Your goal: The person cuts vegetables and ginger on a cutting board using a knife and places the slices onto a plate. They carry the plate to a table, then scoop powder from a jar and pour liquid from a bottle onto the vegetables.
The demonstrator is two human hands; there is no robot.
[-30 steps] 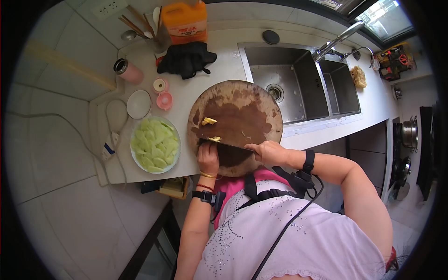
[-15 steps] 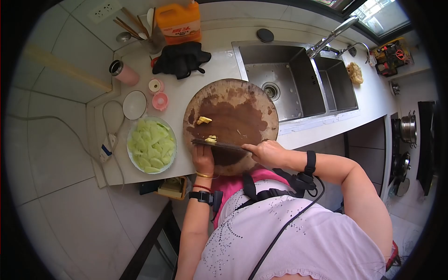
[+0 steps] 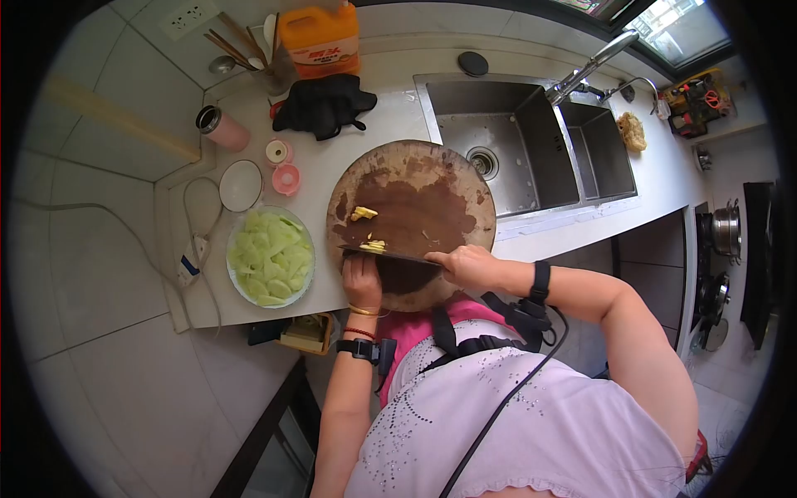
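On the round wooden cutting board (image 3: pixel 407 170), my right hand (image 3: pixel 469 267) is closed around the handle of a cleaver (image 3: pixel 390 254), its dark blade lying across the near part of the board. My left hand (image 3: pixel 362 280) is at the blade's left end with fingers bent and pressed together; whatever they hold is hidden. Thin yellow slices that look like ginger (image 3: pixel 374 246) lie against the blade's far side. Farther back on the board sits a knobbly yellow piece of ginger (image 3: pixel 363 213), touched by neither hand.
Left of the board stands a bowl of pale green vegetable slices (image 3: pixel 270 257). Behind it are a white dish (image 3: pixel 241 186), pink lids (image 3: pixel 286 179), a pink thermos (image 3: pixel 224 130), a black cloth (image 3: pixel 324 106) and an orange jug (image 3: pixel 320 41). A steel sink (image 3: pixel 498 141) lies at the right.
The cleaver and my right hand have shifted slightly left and away from my body. The yellow slices by the blade are spread a little differently. My left hand is nearly still.
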